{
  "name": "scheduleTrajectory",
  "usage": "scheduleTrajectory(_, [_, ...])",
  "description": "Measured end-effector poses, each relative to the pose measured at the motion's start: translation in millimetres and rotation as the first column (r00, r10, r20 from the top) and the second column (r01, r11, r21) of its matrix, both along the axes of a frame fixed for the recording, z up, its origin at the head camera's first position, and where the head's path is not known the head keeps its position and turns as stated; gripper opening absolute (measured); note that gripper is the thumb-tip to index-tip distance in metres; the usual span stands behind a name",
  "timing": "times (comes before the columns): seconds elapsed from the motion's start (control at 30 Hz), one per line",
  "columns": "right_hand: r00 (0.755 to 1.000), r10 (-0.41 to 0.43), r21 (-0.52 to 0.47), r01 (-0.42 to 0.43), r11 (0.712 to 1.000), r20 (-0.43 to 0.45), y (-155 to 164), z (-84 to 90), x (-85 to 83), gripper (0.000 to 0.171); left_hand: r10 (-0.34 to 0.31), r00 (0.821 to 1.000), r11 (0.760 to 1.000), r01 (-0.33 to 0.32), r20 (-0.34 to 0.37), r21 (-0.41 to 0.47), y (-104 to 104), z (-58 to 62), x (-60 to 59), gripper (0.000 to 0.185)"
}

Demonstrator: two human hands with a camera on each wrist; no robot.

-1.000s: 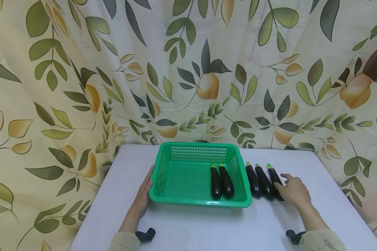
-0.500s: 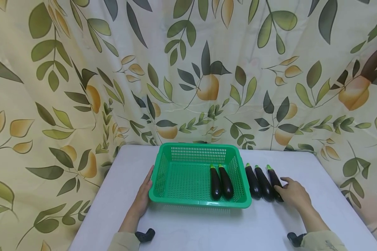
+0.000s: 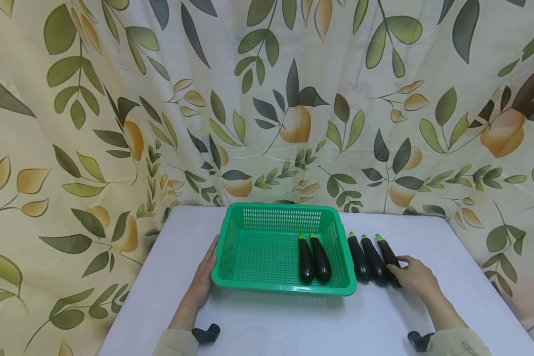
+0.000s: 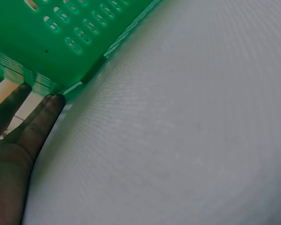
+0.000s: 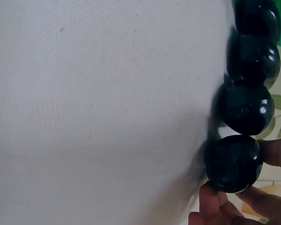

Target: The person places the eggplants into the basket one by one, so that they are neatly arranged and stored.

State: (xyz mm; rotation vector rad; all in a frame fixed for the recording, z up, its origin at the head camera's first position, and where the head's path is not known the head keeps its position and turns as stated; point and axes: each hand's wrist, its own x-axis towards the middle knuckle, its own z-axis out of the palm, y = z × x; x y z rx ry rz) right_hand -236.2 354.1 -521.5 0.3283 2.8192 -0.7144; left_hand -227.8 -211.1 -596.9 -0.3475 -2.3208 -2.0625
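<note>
A green plastic basket (image 3: 258, 257) stands on the white table, with two dark purple eggplants (image 3: 313, 259) lying in its right part. Flat against its left side, my left hand (image 3: 201, 278) has its fingers extended; the left wrist view shows the fingertips (image 4: 56, 101) at the basket's lower edge. Right of the basket, more eggplants (image 3: 373, 259) lie side by side. My right hand (image 3: 416, 277) grips the rightmost eggplant (image 5: 234, 164), thumb on one side and fingers on the other. Part of that eggplant is hidden by the hand in the head view.
The white tablecloth (image 3: 267, 326) stretches in front of the basket and on both sides. A curtain (image 3: 267, 163) printed with leaves and fruit hangs behind the table. Each wrist wears a black device (image 3: 206, 333).
My right thumb and fingers have settled around the rightmost eggplant, whose green stem end has shifted slightly left. The left hand and basket stay in place.
</note>
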Motion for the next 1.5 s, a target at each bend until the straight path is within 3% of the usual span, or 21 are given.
scheduleTrajectory(0.63, [1.000,-0.012,-0.003,0.012,1.000,-0.013,2,5.8,1.5,0.071,0.007,1.000,1.000,-0.007,0.016,0.008,-1,-1.3,-0.6,0.053])
scheduleTrajectory(1.5, [0.996,0.025,0.012,-0.024,1.000,-0.081,-20,48.8,1.1,0.071,0.022,1.000,1.000,-0.022,0.021,0.002,0,0.8,1.7,0.052])
